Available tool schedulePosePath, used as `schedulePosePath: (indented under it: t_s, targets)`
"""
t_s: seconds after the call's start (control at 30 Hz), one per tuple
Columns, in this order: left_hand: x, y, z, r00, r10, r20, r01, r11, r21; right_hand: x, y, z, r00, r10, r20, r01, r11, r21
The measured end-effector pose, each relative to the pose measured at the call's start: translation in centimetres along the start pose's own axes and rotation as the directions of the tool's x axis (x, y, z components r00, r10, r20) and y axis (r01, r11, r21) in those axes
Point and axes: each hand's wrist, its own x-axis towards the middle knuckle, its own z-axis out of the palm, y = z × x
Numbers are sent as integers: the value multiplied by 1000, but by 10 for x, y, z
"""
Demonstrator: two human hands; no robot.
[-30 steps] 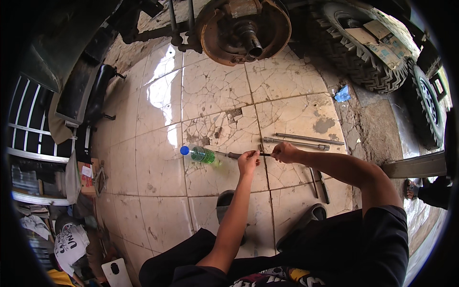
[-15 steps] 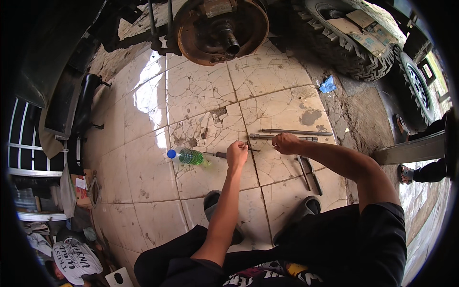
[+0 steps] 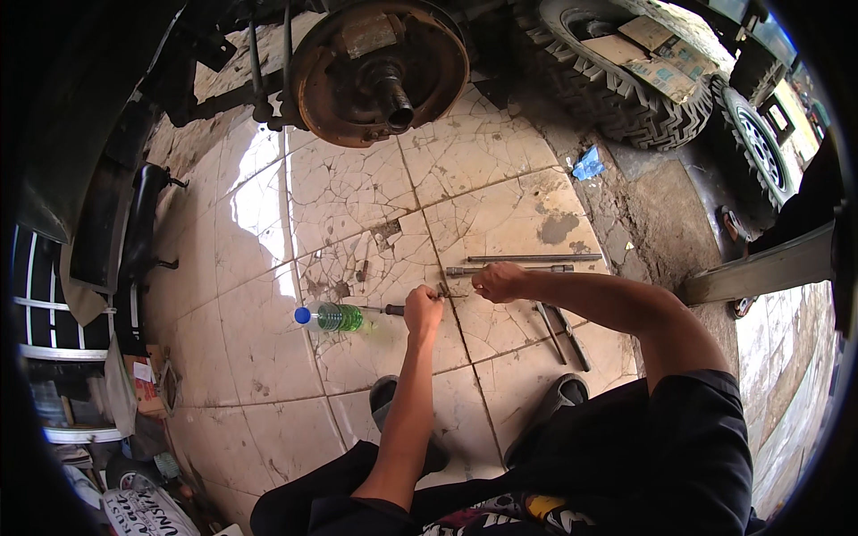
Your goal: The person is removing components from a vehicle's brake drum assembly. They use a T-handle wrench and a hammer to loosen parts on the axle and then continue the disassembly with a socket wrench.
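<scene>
**Small part pinched between two hands over cracked tile**

Nearest the person, two dark slip-on sandals (image 3: 563, 393) rest flat on the pale cracked floor tiles (image 3: 268, 357). Just beyond them the left hand (image 3: 423, 308) is curled shut around the dark handle of a thin screwdriver-like tool (image 3: 393, 309), whose shaft points toward the green plastic bottle with a blue cap (image 3: 329, 316) lying on its side. The right hand (image 3: 497, 281) is closed on something small at the near end of a long grey metal rod (image 3: 509, 269); what it pinches is too small to tell. A second thin rod (image 3: 534, 258) lies just past it, and two dark bars (image 3: 563, 332) lie near the right forearm. Farther off hangs the rusty round brake drum plate with its axle stub (image 3: 380, 71).

The small piece could slip and roll into a tile crack, I judge; the bottle could be knocked rolling.

Against the earlier frames, both hands hold the same spot, while the view has tilted so the drum sits higher.
</scene>
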Motion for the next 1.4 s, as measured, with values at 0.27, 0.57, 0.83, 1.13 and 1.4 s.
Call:
schedulePosePath:
  t_s: [0.27, 0.57, 0.83, 1.13, 1.4]
  targets:
    - [-1, 14, 0, 999, -23, 42, 23, 1000, 14, 21, -6, -4, 993, -108, 45, 113, 985, -130]
    - [-17, -8, 4, 972, 234, -24, -235, 968, -86, 2, -4, 10, 994, -108, 35, 111, 986, -128]
    - [-23, -24, 2, 965, 259, 25, -259, 966, -29, -13, -6, 18, 974, -197, -108, 179, 972, -154]
    - [-17, -4, 10, 970, 234, -66, -236, 971, -34, 17, -17, 30, 966, -204, -160, 148, 941, -305]
    - [-5, -8, 3, 973, 231, 4, -230, 971, -69, 34, -31, 7, 995, -66, 81, 90, 930, -356]
